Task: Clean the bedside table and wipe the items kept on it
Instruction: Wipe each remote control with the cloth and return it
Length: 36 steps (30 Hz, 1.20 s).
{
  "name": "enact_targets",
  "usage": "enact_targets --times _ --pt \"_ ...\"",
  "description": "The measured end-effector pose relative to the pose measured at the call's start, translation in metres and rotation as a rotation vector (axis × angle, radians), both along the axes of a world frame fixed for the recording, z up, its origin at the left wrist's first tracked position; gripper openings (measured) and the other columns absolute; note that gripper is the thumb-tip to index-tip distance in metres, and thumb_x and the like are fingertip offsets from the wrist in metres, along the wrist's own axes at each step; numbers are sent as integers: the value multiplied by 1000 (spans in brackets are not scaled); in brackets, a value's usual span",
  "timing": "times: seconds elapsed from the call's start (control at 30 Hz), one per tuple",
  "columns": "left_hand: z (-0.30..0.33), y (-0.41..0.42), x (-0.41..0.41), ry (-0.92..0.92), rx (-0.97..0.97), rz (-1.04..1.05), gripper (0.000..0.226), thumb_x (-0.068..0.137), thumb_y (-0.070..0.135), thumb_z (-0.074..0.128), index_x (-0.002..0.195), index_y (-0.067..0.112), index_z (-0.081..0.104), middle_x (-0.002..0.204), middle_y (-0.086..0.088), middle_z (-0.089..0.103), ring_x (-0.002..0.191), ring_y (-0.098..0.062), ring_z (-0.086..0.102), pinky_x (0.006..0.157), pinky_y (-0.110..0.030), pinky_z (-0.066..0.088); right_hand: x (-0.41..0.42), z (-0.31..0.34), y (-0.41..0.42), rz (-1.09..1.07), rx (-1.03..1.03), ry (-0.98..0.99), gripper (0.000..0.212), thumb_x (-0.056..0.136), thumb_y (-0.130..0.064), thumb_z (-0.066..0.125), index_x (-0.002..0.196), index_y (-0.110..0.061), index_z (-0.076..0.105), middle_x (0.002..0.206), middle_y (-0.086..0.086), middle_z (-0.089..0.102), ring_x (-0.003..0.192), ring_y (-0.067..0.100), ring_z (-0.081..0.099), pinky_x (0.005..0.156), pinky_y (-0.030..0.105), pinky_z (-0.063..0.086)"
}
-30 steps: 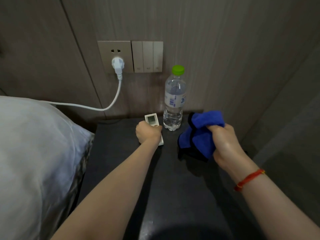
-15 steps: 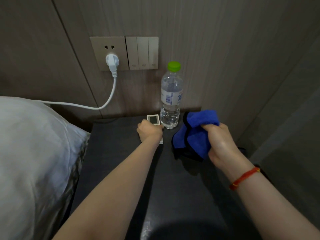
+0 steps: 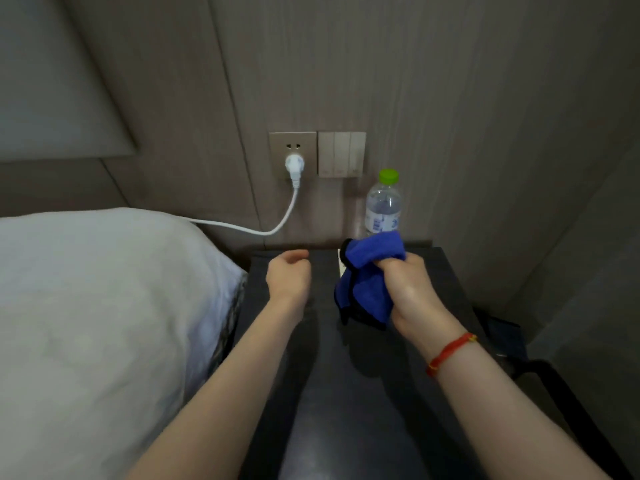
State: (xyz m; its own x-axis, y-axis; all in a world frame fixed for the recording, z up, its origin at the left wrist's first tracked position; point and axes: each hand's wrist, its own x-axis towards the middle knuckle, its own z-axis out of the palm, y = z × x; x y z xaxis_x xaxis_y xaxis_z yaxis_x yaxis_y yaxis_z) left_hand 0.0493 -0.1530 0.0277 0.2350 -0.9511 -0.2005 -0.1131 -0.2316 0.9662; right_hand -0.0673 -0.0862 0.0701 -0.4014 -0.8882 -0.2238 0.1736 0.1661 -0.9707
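Observation:
The dark bedside table (image 3: 311, 393) stands against the wall. At its back a clear water bottle (image 3: 383, 206) with a green cap stands upright. My right hand (image 3: 410, 292) grips a bunched blue cloth (image 3: 363, 292) in front of the bottle, and the cloth's lower edge hangs down to the tabletop. Only a thin white sliver of the remote (image 3: 340, 268) shows at the cloth's left edge. To the left, my left hand (image 3: 289, 277) hovers over the table with fingers loosely curled, holding nothing.
A white pillow (image 3: 97, 323) presses against the table's left side. A white plug (image 3: 294, 164) sits in the wall socket, its cable running left behind the pillow. Light switches (image 3: 341, 154) are beside it. A dark frame (image 3: 540, 372) stands to the table's right.
My left hand has let go of the white remote and drawn back to the left. My right hand has brought the blue cloth over the remote, hiding most of it.

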Motion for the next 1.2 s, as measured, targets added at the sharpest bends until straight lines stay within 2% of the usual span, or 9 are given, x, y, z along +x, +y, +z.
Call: enact_targets --times 0.1,0.23,0.33,0.4,0.57,0.73,0.9,1.03,1.2 --pt "22 26 37 65 -12 -34 25 89 1 48 108 6 64 78 -2 60 71 -14 56 61 -24 46 32 17 14 38 -29 80 45 87 3 43 53 -16 64 69 -2 66 82 20 62 91 41 46" --pt "51 69 99 71 -49 56 22 88 -1 49 103 3 65 67 -3 56 52 -10 53 46 -18 40 78 32 35 74 -52 410 30 81 5 37 65 -11 57 79 11 62 85 27 59 73 35 44" --pt "61 101 148 -108 -88 112 25 86 0 50 102 5 69 93 -13 68 78 -21 65 75 -27 52 112 39 53 86 -73 711 21 78 -1 40 77 -10 59 90 18 64 88 36 58 67 34 39" --pt "66 119 178 -282 -98 185 30 83 1 49 103 8 70 107 -16 69 101 -31 63 93 -36 48 133 44 63 107 -116 800 21 77 -2 42 85 -6 61 92 19 64 89 39 58 67 34 38" --pt "72 144 235 -763 22 367 35 82 1 47 115 -3 58 122 -25 53 114 -40 48 93 -40 40 173 59 79 136 -180 874 12 82 -3 44 78 -12 49 71 1 48 73 25 49 63 32 35" --pt "67 142 268 -1008 266 393 36 89 3 47 121 -14 45 133 -32 38 121 -43 37 97 -40 36 196 65 85 172 -206 892 21 84 -3 43 67 -16 43 62 -8 37 58 15 39 54 27 30" --pt "45 138 287 -1072 396 332 35 91 4 44 123 -10 49 132 -31 41 120 -40 40 100 -38 35 207 65 82 197 -229 882 24 83 -2 43 64 -18 42 61 -7 41 58 14 42 52 27 31" --pt "29 143 280 -1079 325 348 28 90 -1 45 115 -9 54 129 -28 39 119 -42 38 97 -42 38 216 62 79 224 -245 863 29 85 -2 42 62 -20 42 63 -5 45 59 11 46 51 27 33" --pt "31 137 292 -979 304 486 36 89 -5 45 124 -11 40 134 -34 32 125 -45 32 101 -48 34 222 60 76 255 -265 845 30 85 -1 42 62 -20 42 63 -4 47 59 9 46 51 25 33"
